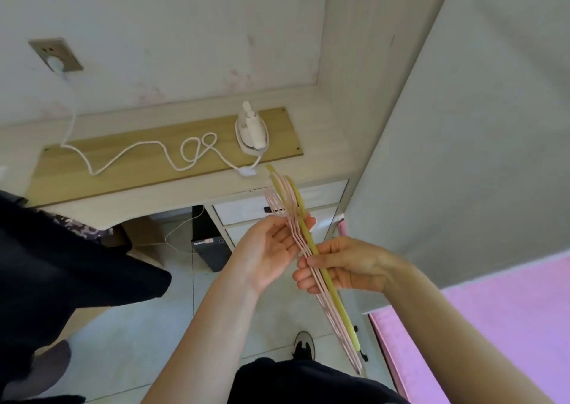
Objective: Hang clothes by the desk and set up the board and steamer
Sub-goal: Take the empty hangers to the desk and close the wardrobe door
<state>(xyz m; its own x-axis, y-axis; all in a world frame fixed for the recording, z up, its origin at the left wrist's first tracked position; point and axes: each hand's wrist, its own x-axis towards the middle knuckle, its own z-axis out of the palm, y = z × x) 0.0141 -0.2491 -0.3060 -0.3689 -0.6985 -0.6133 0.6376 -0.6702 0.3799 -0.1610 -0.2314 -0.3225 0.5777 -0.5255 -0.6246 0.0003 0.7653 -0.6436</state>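
I hold a bunch of thin pink hangers point(331, 311) with one yellow hanger among them, edge-on in front of me. My right hand point(342, 265) grips the bunch at its middle. My left hand point(271, 249) is palm-up with straight fingers touching the hangers near their hooks. A small white steamer point(252, 132) stands on a wooden board point(123, 153) lying on the pale desk point(191, 187). Its white cord point(148, 153) loops across the board to a wall socket point(55, 55). Dark clothes point(61, 265) hang over the desk's left end.
Desk drawers point(277, 209) sit under the right side, with a black computer tower point(209, 243) and a cardboard box beneath. A tall pale cabinet side point(462, 126) stands to the right. A pink bed surface point(493, 326) lies at lower right. My shoe point(303, 346) is on the tiled floor.
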